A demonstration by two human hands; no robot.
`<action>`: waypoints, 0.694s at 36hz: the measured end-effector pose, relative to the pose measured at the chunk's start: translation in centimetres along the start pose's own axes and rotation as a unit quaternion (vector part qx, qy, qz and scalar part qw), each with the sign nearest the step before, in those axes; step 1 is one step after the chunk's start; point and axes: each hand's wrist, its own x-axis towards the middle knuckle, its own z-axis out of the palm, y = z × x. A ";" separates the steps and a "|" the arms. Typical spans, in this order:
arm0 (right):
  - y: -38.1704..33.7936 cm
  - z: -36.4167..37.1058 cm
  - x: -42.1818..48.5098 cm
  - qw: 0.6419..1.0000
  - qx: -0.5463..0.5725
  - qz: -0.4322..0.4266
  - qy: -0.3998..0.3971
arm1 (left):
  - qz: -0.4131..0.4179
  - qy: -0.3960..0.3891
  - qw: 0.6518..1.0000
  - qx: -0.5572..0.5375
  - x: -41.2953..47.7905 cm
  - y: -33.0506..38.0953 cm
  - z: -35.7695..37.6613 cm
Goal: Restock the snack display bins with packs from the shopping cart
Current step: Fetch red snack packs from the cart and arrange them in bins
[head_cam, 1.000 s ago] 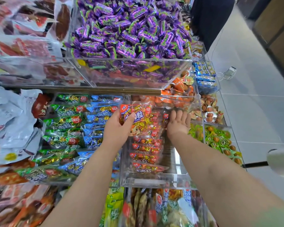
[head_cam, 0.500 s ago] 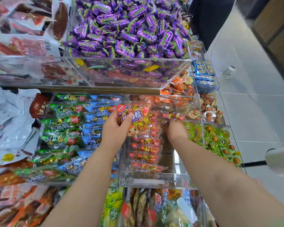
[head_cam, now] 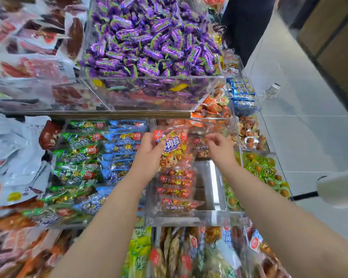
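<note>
An orange beef-cube snack pack [head_cam: 174,149] stands upright at the back of a clear acrylic bin [head_cam: 189,217], and my left hand [head_cam: 149,155] grips its left side. Several matching packs [head_cam: 176,189] lie stacked in the bin's left half in front of it. My right hand [head_cam: 219,147] hovers over the bin's right half with fingers loosely curled near another orange pack [head_cam: 199,147]; I cannot tell whether it touches it. The right half of the bin shows bare floor [head_cam: 207,183]. The shopping cart is out of view.
Green packs [head_cam: 76,155] and blue packs [head_cam: 121,149] fill the bin to the left. Purple candies [head_cam: 149,43] pile in the upper bin. Green-wrapped snacks [head_cam: 263,169] sit in the bin to the right. A white handle [head_cam: 338,187] juts in at right over grey floor tiles.
My left hand has kept hold of the upright pack. My right hand has come back out of the bin's rear and lifted, its fingers now curled above the right half.
</note>
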 end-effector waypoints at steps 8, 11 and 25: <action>-4.3 -3.8 -1.3 0.939 -0.237 -0.176 -0.176 | 0.036 -0.094 0.995 0.020 0.3 2.0 4.2; -4.3 -4.7 -0.9 0.889 -0.359 -0.256 -0.123 | 0.044 -0.137 0.989 0.040 1.1 1.3 5.9; -3.3 -1.0 0.2 0.787 -0.579 -0.081 -0.195 | 0.055 -0.193 0.835 0.511 1.5 -5.6 8.1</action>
